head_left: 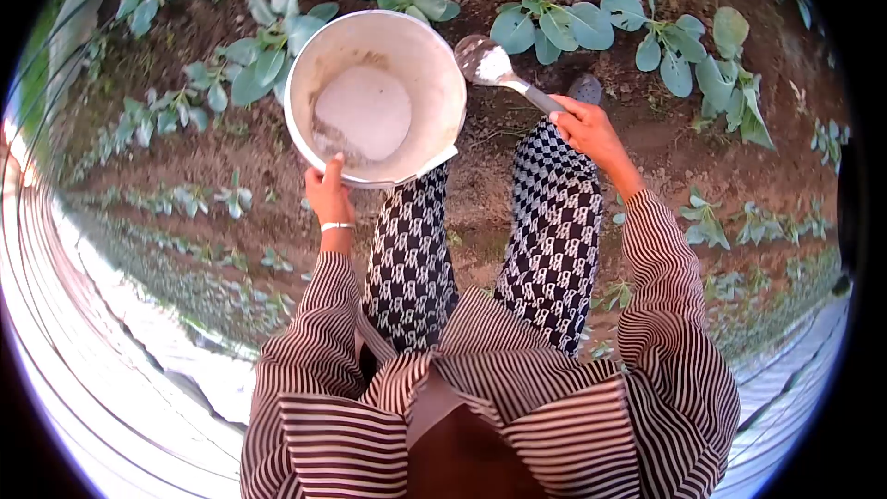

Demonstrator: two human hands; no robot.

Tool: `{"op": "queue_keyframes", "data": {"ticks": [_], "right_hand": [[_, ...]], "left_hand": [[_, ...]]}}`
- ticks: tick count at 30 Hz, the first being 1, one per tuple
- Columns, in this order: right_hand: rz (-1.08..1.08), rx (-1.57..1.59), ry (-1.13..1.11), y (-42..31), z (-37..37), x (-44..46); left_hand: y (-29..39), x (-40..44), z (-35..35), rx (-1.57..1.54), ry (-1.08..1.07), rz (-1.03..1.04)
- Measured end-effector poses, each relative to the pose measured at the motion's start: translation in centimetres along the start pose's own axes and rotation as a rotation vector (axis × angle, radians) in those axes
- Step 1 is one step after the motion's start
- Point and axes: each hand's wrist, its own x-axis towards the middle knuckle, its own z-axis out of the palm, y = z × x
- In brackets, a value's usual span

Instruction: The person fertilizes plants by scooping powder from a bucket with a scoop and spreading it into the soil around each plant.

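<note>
A white bucket (430, 83) is tilted toward me, with my left hand (328, 192) gripping its near rim, thumb over the edge. Some pale, greyish material (337, 140) lies inside against the wall, with brownish smears above it. My right hand (589, 137) is closed round the grey handle of a large spoon (504, 74). White matter sits in the spoon's bowl, just right of the bucket and apart from it. Leafy green plants (545, 9) grow in the soil just beyond the spoon.
A row of similar plants runs across the brown soil (480, 143) beyond my feet, with more plants (707, 222) in rows at both sides. A grey shoe (585, 89) shows past my right hand. Whitish sheeting (111, 342) curves along the lower left.
</note>
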Motion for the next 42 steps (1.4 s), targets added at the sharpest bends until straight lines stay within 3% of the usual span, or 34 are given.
{"op": "queue_keyframes", "data": {"ticks": [1,4,6,8,11,15,26,29,34,39,42], "right_hand": [[-0.037,0.004,-0.053,-0.8,0.0,-0.4],[-0.208,-0.39,-0.246,-6.0,2.5,-0.3],[-0.614,-0.651,-0.164,-5.1,7.1,3.4],[-0.488,-0.758,-0.115,-7.8,10.9,4.2],[-0.615,-0.715,0.091,-7.7,12.5,5.2],[-0.546,-0.773,-0.057,-2.2,6.7,5.5],[-0.47,-0.599,-0.085,-4.2,-6.2,-0.4],[-0.36,-0.481,-0.097,-4.6,-8.3,-2.0],[-0.304,-0.459,-0.191,-3.5,-11.7,-2.7],[-0.063,-0.25,-0.234,-2.7,-14.3,-4.0],[-0.01,-0.168,-0.158,-1.3,-16.4,-4.7]], "left_hand": [[0.4,-0.5,-0.1,0.012,-0.005,0.042],[3.2,-3.5,-1.2,0.118,-0.001,0.157],[5.7,-4.9,-1.9,0.224,0.003,0.239],[8.8,-7.6,-2.2,0.349,0.009,0.336],[12.6,-13.6,0.2,0.355,-0.016,0.339],[11.2,-20.7,6.9,0.34,-0.079,0.342],[9.3,-18.0,11.6,0.371,-0.145,0.206],[7.2,-16.2,11.6,0.431,-0.14,0.215],[5.1,-13.8,11.2,0.258,-0.161,0.14],[4.2,-13.1,11.2,0.051,-0.137,0.014],[3.6,-12.0,10.7,-0.02,-0.12,-0.046]]}}
